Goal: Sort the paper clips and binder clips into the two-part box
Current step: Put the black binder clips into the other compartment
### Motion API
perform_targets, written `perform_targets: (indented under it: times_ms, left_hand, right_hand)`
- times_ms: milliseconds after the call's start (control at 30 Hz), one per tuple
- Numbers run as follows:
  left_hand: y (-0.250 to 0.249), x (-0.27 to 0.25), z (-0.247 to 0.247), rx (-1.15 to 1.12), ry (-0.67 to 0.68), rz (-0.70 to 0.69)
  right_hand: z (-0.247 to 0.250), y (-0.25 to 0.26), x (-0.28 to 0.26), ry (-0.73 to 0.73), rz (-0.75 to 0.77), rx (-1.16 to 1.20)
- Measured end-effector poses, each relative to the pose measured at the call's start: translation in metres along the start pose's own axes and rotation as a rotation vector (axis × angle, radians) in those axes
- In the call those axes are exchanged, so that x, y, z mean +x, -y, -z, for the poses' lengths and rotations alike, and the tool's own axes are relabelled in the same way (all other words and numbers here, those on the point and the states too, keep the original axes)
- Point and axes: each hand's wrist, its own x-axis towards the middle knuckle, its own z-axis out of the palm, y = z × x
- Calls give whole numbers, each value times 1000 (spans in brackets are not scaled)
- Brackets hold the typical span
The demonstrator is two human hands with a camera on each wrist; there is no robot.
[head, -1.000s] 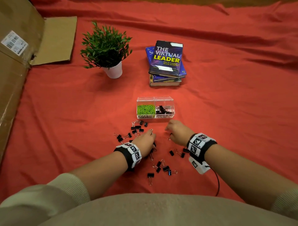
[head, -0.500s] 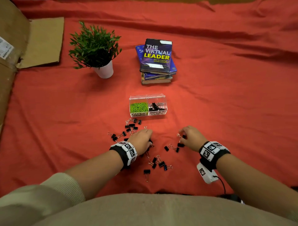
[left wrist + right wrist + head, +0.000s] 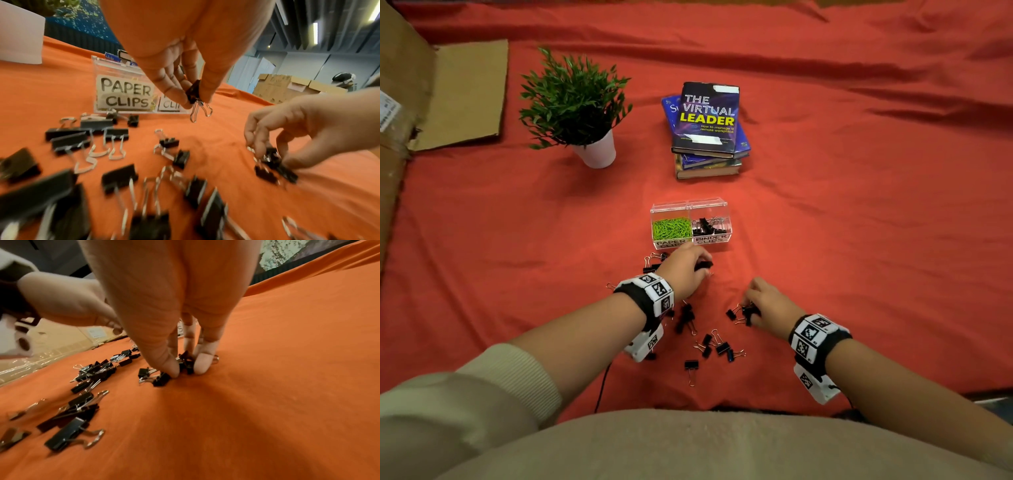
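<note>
Binder clips (image 3: pixel 710 344) still litter the red cloth (image 3: pixel 859 240) near the two-part box (image 3: pixel 691 222); green paper clips (image 3: pixel 671 229) fill its left half. Left hand (image 3: pixel 685 270) pinches one clip (image 3: pixel 193 91); right hand (image 3: pixel 770 303) pinches another (image 3: pixel 186 362).

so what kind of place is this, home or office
Probably an office or storage space used as a recording setup: exposed ceiling with strip lights, stacked cardboard boxes, and a table draped in a red cloth.

Black binder clips (image 3: pixel 717 347) lie scattered before the clear two-part box (image 3: pixel 691 222), apparently part-filled.
</note>
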Motion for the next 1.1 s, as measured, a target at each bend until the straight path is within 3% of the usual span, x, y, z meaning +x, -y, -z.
perform_targets:
  times_ms: [167, 333, 433, 567, 633, 867, 1000, 1100]
  left_hand:
    - [-17, 36, 24, -48, -135, 16]
    - [-21, 67, 36, -36, -179, 77]
    - [-17, 67, 31, 61, -177, 54]
    - [-15, 45, 12, 176, -203, -36]
    - [-14, 30, -2, 207, -126, -55]
    - [-15, -16, -48, 359, 259, -250]
    - [-16, -24, -58, 420, 326, -255]
    - [-15, -26, -59, 452, 343, -250]
  right_hand:
    - [2, 5, 14, -70, 55, 112]
    - [14, 13, 29, -229, -135, 529]
    - [43, 19, 41, -275, -214, 764]
    - [87, 28, 68, -369, -151, 867]
    - [101, 33, 82, -392, -136, 849]
    - [110, 44, 104, -312, -55, 422]
    - [100, 41, 84, -306, -3, 292]
    - [77, 30, 63, -136, 12, 173]
